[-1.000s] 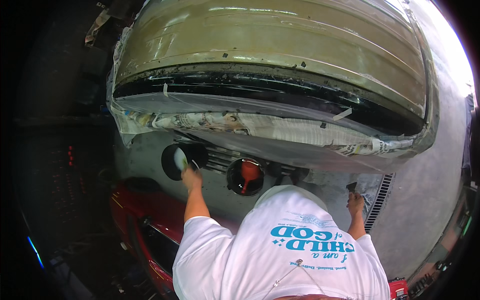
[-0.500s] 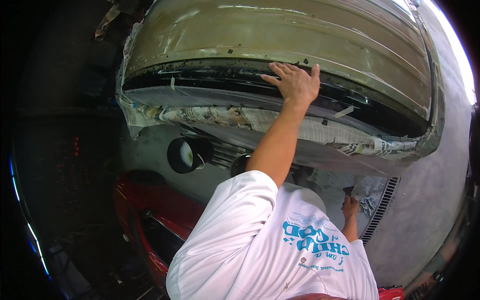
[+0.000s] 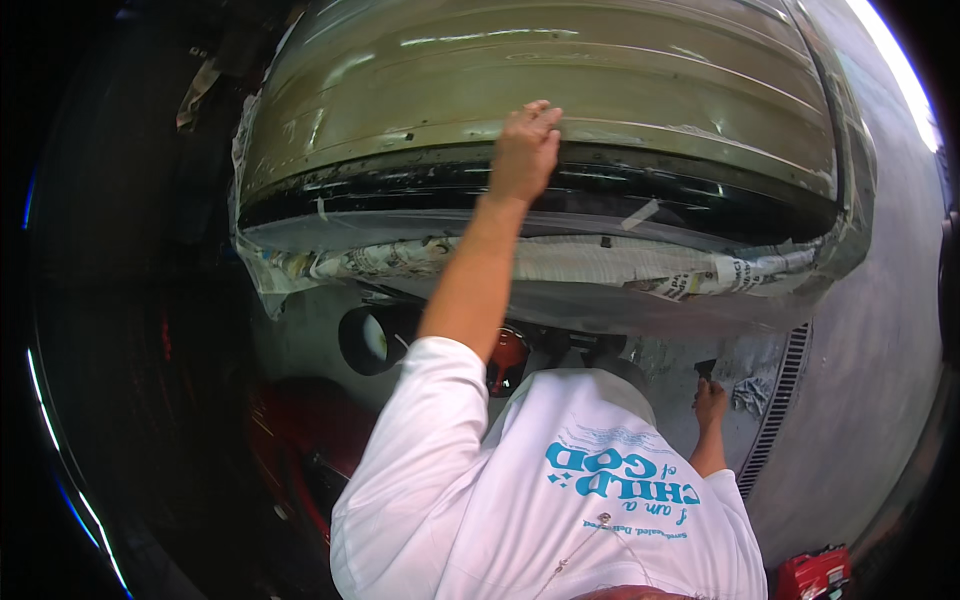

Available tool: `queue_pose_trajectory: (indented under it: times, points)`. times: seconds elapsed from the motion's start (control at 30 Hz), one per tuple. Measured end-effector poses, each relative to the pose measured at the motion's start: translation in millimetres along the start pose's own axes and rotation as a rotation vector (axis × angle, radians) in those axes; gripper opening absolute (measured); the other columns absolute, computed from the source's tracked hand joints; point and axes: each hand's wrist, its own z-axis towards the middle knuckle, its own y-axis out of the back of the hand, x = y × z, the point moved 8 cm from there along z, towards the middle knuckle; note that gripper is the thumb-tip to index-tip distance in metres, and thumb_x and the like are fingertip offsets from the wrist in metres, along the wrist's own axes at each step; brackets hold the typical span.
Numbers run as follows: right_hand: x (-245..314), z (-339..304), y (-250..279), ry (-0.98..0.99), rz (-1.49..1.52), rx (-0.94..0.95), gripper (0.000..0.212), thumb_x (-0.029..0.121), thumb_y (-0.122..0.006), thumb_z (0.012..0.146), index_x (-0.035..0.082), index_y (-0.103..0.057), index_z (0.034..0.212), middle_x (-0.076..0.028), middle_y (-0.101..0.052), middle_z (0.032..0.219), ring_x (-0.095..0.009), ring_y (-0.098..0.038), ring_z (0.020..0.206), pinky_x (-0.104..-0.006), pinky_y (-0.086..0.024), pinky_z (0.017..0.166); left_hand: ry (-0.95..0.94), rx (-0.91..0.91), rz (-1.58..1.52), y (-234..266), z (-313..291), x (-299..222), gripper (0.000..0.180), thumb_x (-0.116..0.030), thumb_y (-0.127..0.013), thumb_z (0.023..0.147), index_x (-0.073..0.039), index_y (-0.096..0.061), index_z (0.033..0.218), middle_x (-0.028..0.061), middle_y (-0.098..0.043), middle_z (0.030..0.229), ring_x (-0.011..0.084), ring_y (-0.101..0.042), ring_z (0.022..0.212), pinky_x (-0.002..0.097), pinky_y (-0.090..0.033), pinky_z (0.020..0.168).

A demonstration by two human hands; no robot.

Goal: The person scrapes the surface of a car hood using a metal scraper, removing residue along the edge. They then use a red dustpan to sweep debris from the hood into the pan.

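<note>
Left hand has moved farther over the vehicle roof, grip indiscernible; below it, right hand clenches a likely light, stiff scraper-like tool by its base.

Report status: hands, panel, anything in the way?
Left hand over olive panel, contact unclear. Right hand low, gripping dark tool. Dark speck on panel, left of both hands.
</note>
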Motion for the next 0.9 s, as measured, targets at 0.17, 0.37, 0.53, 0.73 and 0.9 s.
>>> queue_pose_trajectory:
  times: [0.17, 0.37, 0.53, 0.73, 0.9]
  points:
    - [4.6, -1.6, 12.0, -0.041, 0.081, -0.060, 0.035, 0.030, -0.069, 0.101, -0.002, -0.066, 0.087, -0.005, -0.061, 0.064, -0.015, -0.060, 0.050, -0.0336, -0.047, 0.048, -0.560, 0.319, 0.241, 0.9, 4.7, 18.6, 0.033, -0.005, -0.071, 0.090, -0.007, -0.075, 0.123, 0.0074, -0.069, 0.124, 0.0293, -0.067, 0.107, 0.0391, -0.059, 0.096]
    - [-50.1, -22.0, 9.4, -0.199, 0.098, -0.027, 0.033, 0.028, -0.067, 0.100, -0.002, -0.066, 0.088, -0.006, -0.060, 0.065, -0.015, -0.058, 0.050, -0.0335, -0.047, 0.048, -0.805, 0.354, 0.348, -4.1, -4.5, 13.7, 0.032, 0.001, -0.069, 0.087, -0.005, -0.075, 0.118, 0.0047, -0.071, 0.111, 0.0231, -0.067, 0.099, 0.0329, -0.062, 0.083]
    - [-89.1, -42.2, 5.8, -0.319, 0.197, -0.045, 0.031, 0.027, -0.067, 0.100, -0.002, -0.068, 0.091, -0.005, -0.059, 0.065, -0.016, -0.056, 0.050, -0.0338, -0.046, 0.047, -0.437, 0.285, 0.271, -20.7, 1.4, -7.2, 0.021, 0.000, -0.069, 0.088, -0.001, -0.075, 0.109, 0.0109, -0.072, 0.105, 0.0316, -0.068, 0.097, 0.0406, -0.058, 0.086]
    - [-77.7, -40.8, -1.2, -0.307, 0.172, -0.052, 0.029, 0.028, -0.068, 0.100, 0.000, -0.068, 0.093, -0.004, -0.061, 0.067, -0.015, -0.059, 0.056, -0.0356, -0.048, 0.052, 0.081, 0.231, 0.460, -45.0, -11.8, -45.6, 0.021, -0.015, -0.067, 0.097, 0.003, -0.071, 0.108, 0.0200, -0.067, 0.104, 0.0386, -0.066, 0.103, 0.0454, -0.057, 0.090]
    - [-55.1, -21.0, -13.7, -0.267, 0.219, -0.031, 0.032, 0.030, -0.068, 0.100, -0.002, -0.068, 0.095, -0.006, -0.064, 0.069, -0.018, -0.063, 0.059, -0.0377, -0.050, 0.055, 0.164, 0.290, 0.372, -84.4, -21.4, -94.2, 0.029, -0.024, -0.062, 0.102, 0.002, -0.070, 0.111, 0.0238, -0.066, 0.113, 0.0433, -0.066, 0.104, 0.0515, -0.055, 0.092]
